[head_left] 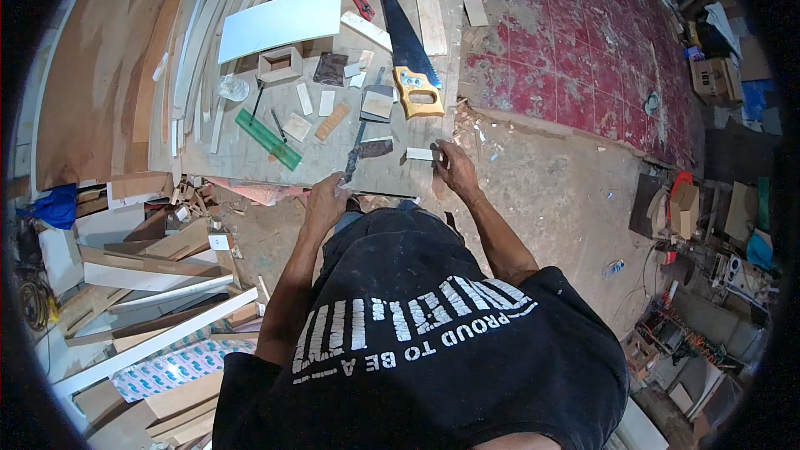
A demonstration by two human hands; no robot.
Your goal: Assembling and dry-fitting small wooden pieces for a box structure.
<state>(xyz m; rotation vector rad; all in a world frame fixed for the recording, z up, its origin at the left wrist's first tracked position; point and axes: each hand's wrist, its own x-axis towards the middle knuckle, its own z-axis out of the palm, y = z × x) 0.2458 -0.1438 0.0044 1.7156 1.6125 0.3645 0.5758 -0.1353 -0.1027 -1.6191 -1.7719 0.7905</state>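
Near the front edge of the worktable, my right hand (457, 171) has its fingers closed on one end of a small white-topped block (420, 154). My left hand (326, 199) is at the table's edge, its fingers bent beside the lower end of a long thin dark tool (353, 162); whether it grips that tool is unclear. Beside the tool lies a dark scrap (377, 148). Farther up are a sanding-block-like piece (377, 105) and a handsaw (414, 67) with a yellow wooden handle.
On the worktable (321, 162) lie a green ruler (267, 139), a small open wooden box (280, 63), a white panel (281, 23), a red utility knife (361, 2) and several wood pieces. Offcuts (158, 258) pile up at left. Boxes and clutter (717, 83) line the right side.
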